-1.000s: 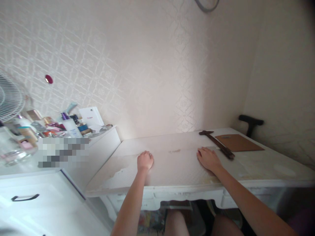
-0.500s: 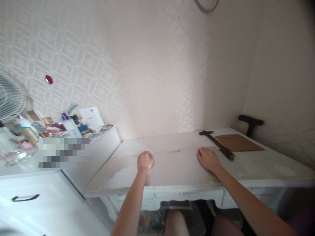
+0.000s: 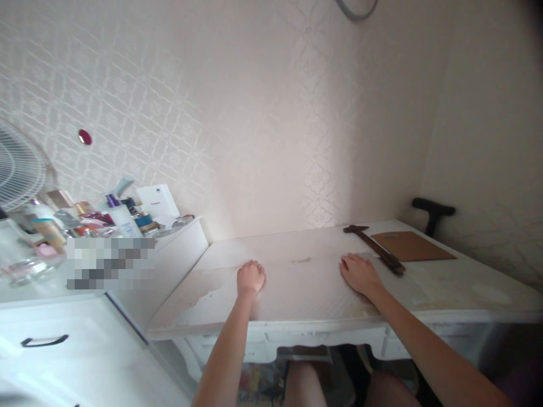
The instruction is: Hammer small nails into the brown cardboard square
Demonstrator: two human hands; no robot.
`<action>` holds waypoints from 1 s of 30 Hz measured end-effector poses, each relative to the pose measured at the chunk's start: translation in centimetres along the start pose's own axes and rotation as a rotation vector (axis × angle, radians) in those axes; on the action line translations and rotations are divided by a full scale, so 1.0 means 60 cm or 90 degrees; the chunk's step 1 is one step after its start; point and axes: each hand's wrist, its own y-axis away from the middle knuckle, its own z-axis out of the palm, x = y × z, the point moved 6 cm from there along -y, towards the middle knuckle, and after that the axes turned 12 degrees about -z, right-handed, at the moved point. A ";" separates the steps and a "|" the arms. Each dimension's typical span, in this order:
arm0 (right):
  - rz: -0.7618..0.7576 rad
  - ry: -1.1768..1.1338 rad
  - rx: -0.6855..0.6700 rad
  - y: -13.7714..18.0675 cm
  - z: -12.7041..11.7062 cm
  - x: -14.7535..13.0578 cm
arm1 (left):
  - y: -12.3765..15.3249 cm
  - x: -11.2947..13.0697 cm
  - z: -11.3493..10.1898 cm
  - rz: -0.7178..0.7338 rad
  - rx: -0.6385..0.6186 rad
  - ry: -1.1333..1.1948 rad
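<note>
My left hand (image 3: 250,277) rests palm down on the white desk (image 3: 297,294), left of its middle, its fingers loosely bent and nothing in it. Farther right, my right hand (image 3: 360,275) lies flat on the same desktop, also holding nothing. Just beyond the right hand is a hammer (image 3: 375,249) with a dark head and a wooden handle, whose end points toward me. It does not touch the hand. A brown clipboard (image 3: 413,246) lies to the right of the hammer, close beside it.
On the left, a white cabinet (image 3: 51,325) carries bottles, jars and a white box (image 3: 158,202). A fan (image 3: 19,167) stands behind them. A black T-shaped part (image 3: 432,212) rises past the desk's right edge. Patterned wallpaper covers the wall behind the desk.
</note>
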 end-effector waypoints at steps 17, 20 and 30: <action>0.000 -0.004 -0.007 0.001 -0.004 -0.001 | 0.001 0.000 -0.001 -0.006 -0.012 -0.003; 0.001 -0.006 -0.007 0.001 -0.003 -0.001 | 0.000 0.000 -0.001 -0.006 -0.012 -0.003; 0.003 -0.011 -0.006 0.000 0.000 0.001 | 0.000 0.000 0.000 -0.003 0.000 -0.002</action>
